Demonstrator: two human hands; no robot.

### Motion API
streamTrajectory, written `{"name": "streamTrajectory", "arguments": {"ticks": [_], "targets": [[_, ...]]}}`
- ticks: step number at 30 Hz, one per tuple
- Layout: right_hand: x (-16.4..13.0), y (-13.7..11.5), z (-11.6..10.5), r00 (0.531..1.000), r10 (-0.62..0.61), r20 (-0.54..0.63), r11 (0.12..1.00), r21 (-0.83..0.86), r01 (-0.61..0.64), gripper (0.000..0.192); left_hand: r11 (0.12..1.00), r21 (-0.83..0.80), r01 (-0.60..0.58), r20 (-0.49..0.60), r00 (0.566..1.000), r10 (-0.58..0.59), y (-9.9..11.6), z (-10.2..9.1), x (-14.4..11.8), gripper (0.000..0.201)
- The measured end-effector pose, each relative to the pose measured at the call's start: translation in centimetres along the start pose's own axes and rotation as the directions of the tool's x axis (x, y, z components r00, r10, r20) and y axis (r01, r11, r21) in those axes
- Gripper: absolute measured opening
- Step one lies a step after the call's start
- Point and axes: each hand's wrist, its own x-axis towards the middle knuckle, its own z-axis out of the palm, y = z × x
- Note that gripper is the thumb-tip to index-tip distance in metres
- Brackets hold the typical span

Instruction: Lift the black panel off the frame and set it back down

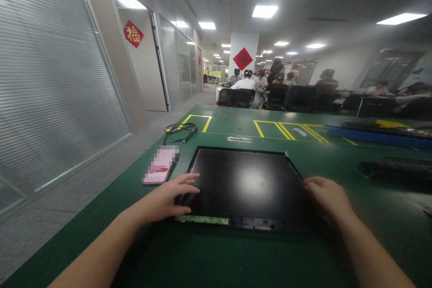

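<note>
A flat black display panel [245, 180] lies face up on the green table mat [216, 256] in front of me. A green circuit strip [202, 219] shows along its near edge. My left hand [170, 198] grips the panel's near left corner, thumb under the edge and fingers on top. My right hand [329, 198] rests on the panel's right edge, fingers curled over the side.
A pink phone [159, 166] lies left of the panel. A coiled black cable [180, 131] sits further back. Blue and black long parts [378, 135] lie at the right. Yellow tape boxes [286, 129] mark the mat. Several people sit at desks in the background.
</note>
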Motion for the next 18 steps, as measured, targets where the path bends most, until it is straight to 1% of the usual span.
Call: {"name": "streamTrajectory", "arguments": {"ticks": [3,7,9,11,14,16,18], "targets": [[0.0,0.1,0.1,1.000,0.012,0.002,1.000,0.015,-0.012,0.029,1.000,0.006,-0.013,-0.028,1.000,0.013,-0.1,0.1,-0.1,0.048],[0.1,0.3,0.2,1.000,0.009,-0.010,0.999,0.031,-0.009,0.028,1.000,0.004,0.003,-0.050,0.999,-0.003,0.1,0.2,-0.1,0.050],[0.1,0.4,0.3,1.000,0.014,-0.004,0.999,0.045,-0.014,0.029,0.999,-0.009,0.049,-0.074,0.996,-0.050,0.2,0.3,0.1,0.055],[0.1,0.3,0.2,1.000,0.011,-0.005,0.998,0.059,-0.011,0.030,0.993,-0.010,0.121,-0.130,0.984,-0.121,0.0,0.6,0.3,0.060],[-0.1,0.1,-0.1,1.000,0.011,-0.011,0.997,0.081,-0.011,0.030,0.974,0.022,0.224,-0.250,0.945,-0.212,-0.6,1.3,0.8,0.062],[-0.3,0.0,-0.3,0.999,0.038,-0.001,0.993,0.111,-0.038,0.031,0.960,0.051,0.274,-0.287,0.925,-0.249,-1.2,1.8,1.1,0.064],[-0.2,0.3,-0.4,0.998,0.068,-0.004,0.988,0.142,-0.067,0.033,0.948,0.069,0.312,-0.290,0.915,-0.280,-1.6,2.2,1.3,0.063]]}}
